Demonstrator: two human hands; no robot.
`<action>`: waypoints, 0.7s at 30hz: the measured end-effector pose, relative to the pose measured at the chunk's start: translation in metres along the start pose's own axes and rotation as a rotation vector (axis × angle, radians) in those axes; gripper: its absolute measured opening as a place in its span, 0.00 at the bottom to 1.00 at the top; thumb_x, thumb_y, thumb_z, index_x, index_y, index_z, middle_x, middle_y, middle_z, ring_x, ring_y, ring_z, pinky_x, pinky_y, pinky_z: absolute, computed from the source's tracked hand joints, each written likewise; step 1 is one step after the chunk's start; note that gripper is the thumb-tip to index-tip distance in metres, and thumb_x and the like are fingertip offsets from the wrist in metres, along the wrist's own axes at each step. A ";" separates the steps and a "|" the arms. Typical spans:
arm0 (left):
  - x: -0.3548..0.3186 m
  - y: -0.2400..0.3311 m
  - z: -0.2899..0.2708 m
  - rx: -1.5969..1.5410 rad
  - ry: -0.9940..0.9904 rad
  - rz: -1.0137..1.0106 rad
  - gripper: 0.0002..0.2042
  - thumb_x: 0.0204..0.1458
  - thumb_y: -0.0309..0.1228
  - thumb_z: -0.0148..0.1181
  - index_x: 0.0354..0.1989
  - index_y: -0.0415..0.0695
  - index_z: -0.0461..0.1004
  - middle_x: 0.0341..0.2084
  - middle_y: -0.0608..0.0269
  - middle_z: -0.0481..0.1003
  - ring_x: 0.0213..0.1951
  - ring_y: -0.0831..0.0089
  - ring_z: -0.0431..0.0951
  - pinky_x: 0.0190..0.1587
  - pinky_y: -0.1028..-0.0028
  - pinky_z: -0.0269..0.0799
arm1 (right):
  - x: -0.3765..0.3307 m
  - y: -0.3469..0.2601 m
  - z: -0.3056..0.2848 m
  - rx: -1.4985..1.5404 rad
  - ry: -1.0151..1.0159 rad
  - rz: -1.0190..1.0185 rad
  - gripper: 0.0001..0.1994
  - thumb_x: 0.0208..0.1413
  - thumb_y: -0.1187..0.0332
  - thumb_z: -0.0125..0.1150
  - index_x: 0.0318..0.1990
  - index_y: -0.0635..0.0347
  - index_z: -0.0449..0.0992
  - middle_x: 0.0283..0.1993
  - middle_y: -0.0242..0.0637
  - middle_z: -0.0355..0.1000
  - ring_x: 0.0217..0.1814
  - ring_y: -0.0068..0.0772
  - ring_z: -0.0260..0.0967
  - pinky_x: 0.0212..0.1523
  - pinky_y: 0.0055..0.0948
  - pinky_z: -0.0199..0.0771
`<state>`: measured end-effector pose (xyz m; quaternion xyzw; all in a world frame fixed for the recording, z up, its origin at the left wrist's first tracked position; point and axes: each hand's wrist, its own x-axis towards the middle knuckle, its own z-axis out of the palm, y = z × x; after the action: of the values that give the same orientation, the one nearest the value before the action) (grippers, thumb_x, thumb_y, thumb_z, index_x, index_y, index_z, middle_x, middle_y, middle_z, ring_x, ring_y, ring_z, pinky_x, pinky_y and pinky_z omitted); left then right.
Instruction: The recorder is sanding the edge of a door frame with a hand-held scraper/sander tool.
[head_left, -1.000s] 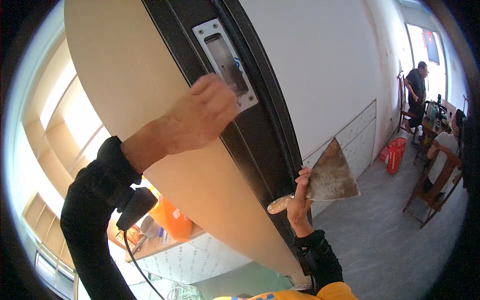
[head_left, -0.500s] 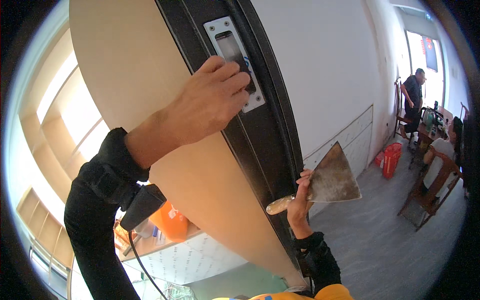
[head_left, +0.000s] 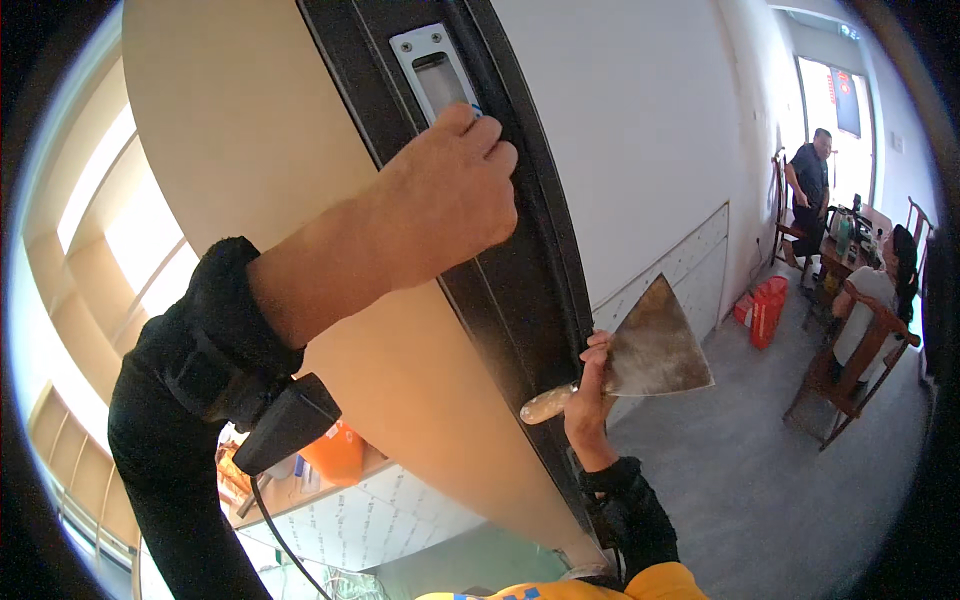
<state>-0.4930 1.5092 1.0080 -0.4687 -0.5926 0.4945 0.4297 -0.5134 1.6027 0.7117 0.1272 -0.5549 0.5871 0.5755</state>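
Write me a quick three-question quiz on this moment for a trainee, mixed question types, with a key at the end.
1. Which hand holds the scraper?
2. True or false: the left hand covers the upper end of the metal plate.
3. Fill in: the scraper's handle points toward the picture's ____ side.

Key:
1. The right hand.
2. False; the plate's upper end shows above the hand.
3. Left.
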 end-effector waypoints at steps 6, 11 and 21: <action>0.002 0.004 0.001 0.118 -0.050 0.093 0.04 0.37 0.32 0.60 0.20 0.46 0.77 0.21 0.71 0.68 0.34 0.72 0.67 0.35 0.74 0.58 | -0.001 -0.003 0.000 0.072 0.041 0.056 0.03 0.55 0.74 0.41 0.34 0.63 0.61 0.40 0.41 0.58 0.47 0.39 0.56 0.56 0.42 0.53; -0.001 0.001 0.005 0.158 -0.060 0.101 0.07 0.40 0.32 0.59 0.25 0.43 0.77 0.23 0.70 0.67 0.34 0.72 0.66 0.34 0.74 0.58 | 0.000 -0.002 0.001 0.219 0.077 0.174 0.06 0.57 0.70 0.42 0.35 0.64 0.61 0.40 0.39 0.59 0.48 0.37 0.56 0.54 0.37 0.53; -0.022 0.000 0.014 -0.067 0.169 0.117 0.10 0.40 0.32 0.53 0.26 0.37 0.72 0.28 0.59 0.67 0.37 0.65 0.65 0.42 0.68 0.61 | -0.005 -0.004 0.003 0.171 0.080 0.190 0.04 0.55 0.72 0.45 0.33 0.61 0.61 0.41 0.39 0.59 0.45 0.35 0.56 0.55 0.36 0.52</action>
<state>-0.5027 1.4845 1.0049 -0.5565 -0.5420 0.4573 0.4330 -0.5099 1.5966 0.7102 0.0989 -0.4890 0.6888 0.5260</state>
